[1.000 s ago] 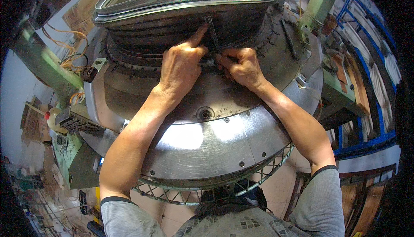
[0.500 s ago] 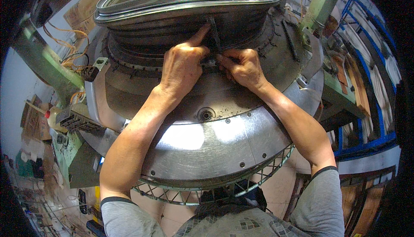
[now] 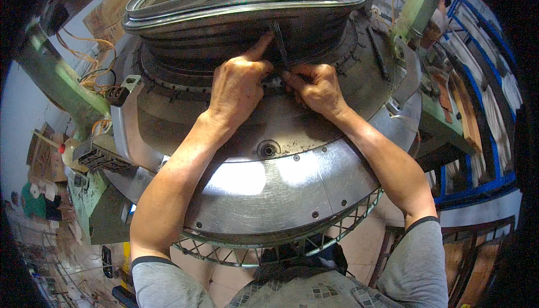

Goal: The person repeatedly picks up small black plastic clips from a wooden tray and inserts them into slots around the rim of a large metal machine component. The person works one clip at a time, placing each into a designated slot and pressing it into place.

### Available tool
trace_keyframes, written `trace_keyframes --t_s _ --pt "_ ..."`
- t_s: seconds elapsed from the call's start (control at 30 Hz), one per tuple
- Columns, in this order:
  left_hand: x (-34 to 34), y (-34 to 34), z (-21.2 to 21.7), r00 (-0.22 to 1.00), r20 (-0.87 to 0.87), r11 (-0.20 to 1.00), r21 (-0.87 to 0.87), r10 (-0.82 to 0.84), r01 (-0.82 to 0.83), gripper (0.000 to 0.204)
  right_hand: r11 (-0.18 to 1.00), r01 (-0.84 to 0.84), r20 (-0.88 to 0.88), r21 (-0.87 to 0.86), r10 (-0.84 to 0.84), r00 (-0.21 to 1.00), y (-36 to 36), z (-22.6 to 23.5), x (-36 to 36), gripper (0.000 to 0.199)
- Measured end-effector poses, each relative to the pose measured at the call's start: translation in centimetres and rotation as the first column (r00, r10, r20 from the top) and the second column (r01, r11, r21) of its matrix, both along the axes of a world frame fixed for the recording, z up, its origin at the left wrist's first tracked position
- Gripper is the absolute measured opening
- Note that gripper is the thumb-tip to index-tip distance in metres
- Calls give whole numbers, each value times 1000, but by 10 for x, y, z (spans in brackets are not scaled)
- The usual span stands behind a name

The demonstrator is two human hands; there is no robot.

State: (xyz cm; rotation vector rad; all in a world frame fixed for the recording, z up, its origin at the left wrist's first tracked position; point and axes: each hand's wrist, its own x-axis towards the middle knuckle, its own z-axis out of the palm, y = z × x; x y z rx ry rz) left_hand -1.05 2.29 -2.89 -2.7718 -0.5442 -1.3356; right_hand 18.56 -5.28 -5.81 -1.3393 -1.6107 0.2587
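Note:
My left hand (image 3: 238, 83) rests against the dark cylinder wall (image 3: 191, 44) of a large round machine. Its index finger stretches up to the top of a narrow upright strip (image 3: 280, 44) of thin metal pieces. The other fingers are curled in, and whatever they hold is hidden. Close beside it, my right hand (image 3: 319, 88) is closed, thumb and index finger pinched at the strip's lower end. What sits in that pinch is too small and dark to make out. Both hands are over the dark ring plate (image 3: 269, 120) at the cylinder's foot.
A shiny curved metal plate (image 3: 281, 196) lies under my forearms, with lattice edging (image 3: 241, 256) below. Green machine posts (image 3: 62, 78) flank the work. A thin black rod (image 3: 378, 53) lies on the ring at right. Behind stands a blue rack (image 3: 494, 139), with a person (image 3: 437, 27) near it.
Both hands stay in nearly the same place at the strip. A person has come into view by the rack at upper right.

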Motion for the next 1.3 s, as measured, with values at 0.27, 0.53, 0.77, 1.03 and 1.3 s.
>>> trace_keyframes --t_s 0.27,0.53,0.77,1.03,1.3 --pt "-1 -1 0 1000 -2 1000 -4 -3 3 28 998 23 8 -51 -23 1000 2 -2 2 18" --pt "0 -2 2 999 -38 1000 -8 10 -11 31 1000 8 62 17 -9 998 1 -1 1 18" --pt "1 -2 1 999 -34 1000 -4 15 -15 31 1000 18 65 22 -19 998 0 1 -1 17" --pt "-1 2 2 998 -59 999 -37 -14 12 29 1000 22 35 -12 -21 999 0 2 -2 19" --pt "-3 4 5 997 -57 998 -48 -42 39 29 998 64 77 -10 -63 995 -3 6 -4 18"
